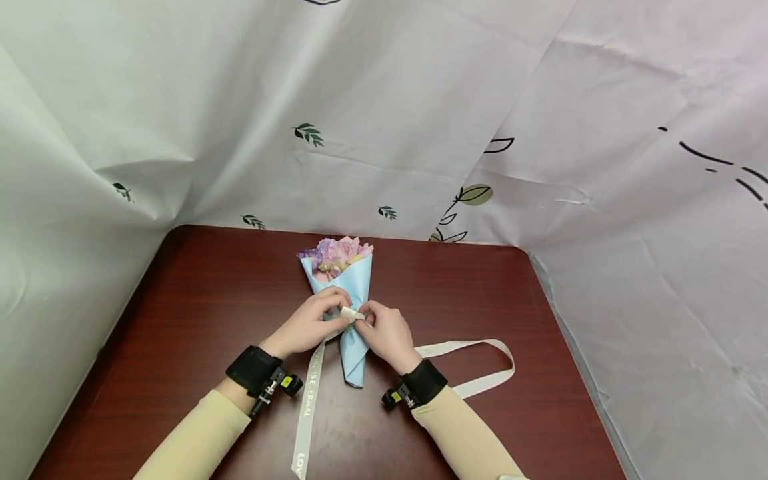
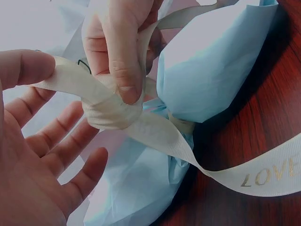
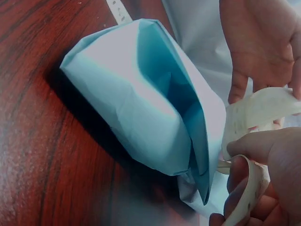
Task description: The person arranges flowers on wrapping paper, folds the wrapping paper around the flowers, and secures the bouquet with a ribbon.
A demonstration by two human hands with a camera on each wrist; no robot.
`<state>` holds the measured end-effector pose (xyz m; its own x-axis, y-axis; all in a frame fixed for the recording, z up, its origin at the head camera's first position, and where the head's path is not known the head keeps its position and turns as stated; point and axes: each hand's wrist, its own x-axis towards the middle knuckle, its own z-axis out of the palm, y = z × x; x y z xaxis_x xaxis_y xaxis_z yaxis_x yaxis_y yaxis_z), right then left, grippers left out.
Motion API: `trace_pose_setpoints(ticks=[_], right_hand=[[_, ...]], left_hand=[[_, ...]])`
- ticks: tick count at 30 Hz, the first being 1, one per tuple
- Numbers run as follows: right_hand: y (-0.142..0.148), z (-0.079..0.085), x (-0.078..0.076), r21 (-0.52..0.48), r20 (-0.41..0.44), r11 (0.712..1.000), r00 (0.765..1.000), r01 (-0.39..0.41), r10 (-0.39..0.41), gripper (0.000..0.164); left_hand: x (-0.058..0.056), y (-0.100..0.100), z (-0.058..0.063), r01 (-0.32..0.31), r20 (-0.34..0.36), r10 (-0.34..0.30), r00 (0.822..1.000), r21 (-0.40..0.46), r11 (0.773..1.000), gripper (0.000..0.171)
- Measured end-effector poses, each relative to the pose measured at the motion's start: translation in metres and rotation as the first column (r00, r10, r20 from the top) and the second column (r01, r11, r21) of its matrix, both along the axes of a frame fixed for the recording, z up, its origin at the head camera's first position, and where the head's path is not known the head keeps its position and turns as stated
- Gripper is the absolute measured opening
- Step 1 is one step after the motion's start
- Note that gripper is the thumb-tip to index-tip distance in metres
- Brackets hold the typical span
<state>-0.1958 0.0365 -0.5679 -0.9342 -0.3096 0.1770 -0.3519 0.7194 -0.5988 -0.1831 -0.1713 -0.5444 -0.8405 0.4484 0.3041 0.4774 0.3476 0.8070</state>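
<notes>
A bouquet of pink and purple flowers (image 1: pixel 337 255) lies on the table in light blue wrapping paper (image 1: pixel 358 277), its narrow end toward me. A cream ribbon (image 2: pixel 160 136) with printed lettering crosses the paper's gathered waist, where a loop of it stands up. My left hand (image 1: pixel 313 323) pinches one side of this loop between thumb and finger, the other fingers spread. From the right, my right hand (image 1: pixel 389 335) pinches the ribbon at the knot, thumb pressed on the folded band; a strand also passes through its fingers. In the right wrist view the paper's open lower end (image 3: pixel 136 108) shows.
One ribbon tail (image 1: pixel 308 413) runs toward the table's near edge on the left. Another tail (image 1: pixel 504 353) curves out to the right, behind the right wrist. The dark red wooden table (image 1: pixel 228 287) is bounded by white patterned cloth (image 1: pixel 372 133) at the back and sides.
</notes>
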Motion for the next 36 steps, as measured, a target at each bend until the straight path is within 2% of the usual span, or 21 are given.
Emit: trace_pose_setpoints(ticks=[8, 14, 20, 26, 33, 36], right_hand=[[-0.006, -0.008, -0.005, 0.111, -0.026, 0.993, 0.999, 0.033, -0.030, 0.028], [-0.010, -0.009, -0.007, 0.177, -0.048, 0.980, 0.996, 0.088, -0.080, 0.054], [-0.011, -0.011, -0.007, 0.220, -0.056, 0.970, 0.994, 0.108, -0.098, 0.063], [-0.012, -0.014, -0.010, 0.250, -0.125, 0.963, 0.989, 0.102, -0.072, 0.057], [-0.003, -0.014, -0.010, 0.241, -0.163, 0.971, 0.985, -0.009, 0.050, 0.035], [0.003, -0.015, -0.009, 0.227, -0.167, 0.973, 0.982, -0.047, 0.086, 0.024]], left_hand=[[0.001, 0.000, -0.003, 0.054, 0.012, -0.054, 0.998, 0.020, 0.998, 0.008], [0.003, -0.001, -0.004, 0.055, 0.013, -0.055, 0.998, 0.013, 0.998, 0.013], [0.002, -0.001, -0.003, 0.047, 0.026, -0.047, 0.999, 0.009, 0.999, 0.012], [0.001, -0.001, -0.003, 0.028, 0.056, -0.029, 0.998, 0.021, 0.999, 0.012], [0.002, -0.001, -0.005, 0.003, 0.074, -0.004, 0.997, 0.010, 1.000, 0.005], [0.007, -0.001, 0.004, 0.002, 0.066, -0.002, 0.998, 0.008, 1.000, 0.008]])
